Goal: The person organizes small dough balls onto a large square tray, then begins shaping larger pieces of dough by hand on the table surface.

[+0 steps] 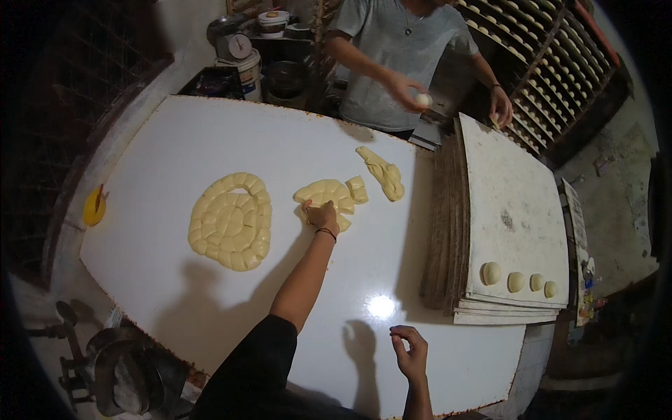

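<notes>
My left hand (318,213) reaches onto a partly broken cluster of cut, pale dough pieces (329,189), fingers curled around its front part. A larger round of cut dough (227,224), with a gap in its upper part, lies to the left on the white tabletop (140,196). An elongated dough strip (380,171) lies behind and right of the cluster. My right hand (409,350) hovers over the table at lower right, fingers curled toward the thumb, with nothing visible in it.
A co-worker (399,63) stands across the table holding a dough ball (422,99). Stacked boards (507,210) on the right carry several dough balls (516,281). Behind are loaded racks (546,84) and a scale (236,46). A yellow container (94,206) sits at left, metal equipment (126,371) lower left.
</notes>
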The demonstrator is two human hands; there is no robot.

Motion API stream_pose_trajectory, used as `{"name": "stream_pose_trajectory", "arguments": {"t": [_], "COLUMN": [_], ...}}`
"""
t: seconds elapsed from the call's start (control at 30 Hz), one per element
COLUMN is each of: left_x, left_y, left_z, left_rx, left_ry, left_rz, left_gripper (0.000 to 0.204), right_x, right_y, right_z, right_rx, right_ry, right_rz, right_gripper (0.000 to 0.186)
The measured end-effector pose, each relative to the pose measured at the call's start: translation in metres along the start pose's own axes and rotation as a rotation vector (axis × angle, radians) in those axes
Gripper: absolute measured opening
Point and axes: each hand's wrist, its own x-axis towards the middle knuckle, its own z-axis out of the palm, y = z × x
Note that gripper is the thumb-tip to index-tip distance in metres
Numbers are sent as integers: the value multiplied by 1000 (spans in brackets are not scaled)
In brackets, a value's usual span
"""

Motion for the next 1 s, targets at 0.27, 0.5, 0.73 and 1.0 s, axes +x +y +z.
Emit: {"name": "stream_pose_trajectory", "arguments": {"t": [0.27, 0.5, 0.73, 1.0], "left_x": [-5, -152, -259, -256], "left_y": [-37, -41, -39, 29], "left_z": [-110, -302, -348, -312], "left_rx": [-97, 444, 333, 0], "left_ry": [-415, -832, -1105, -1072], "left_rz": [153, 182, 122, 212], "left_gripper": [26, 28, 32, 47], "right_x": [-39, -91, -96, -118], "right_y": [16, 48, 100, 46], "right_z": [-6, 28, 114, 68], "right_rx": [9, 79, 582, 1011], "right_ry": [213, -19, -314, -573], "right_rz": [193, 270, 468, 491], "right_gripper": [11, 19, 43, 44]}}
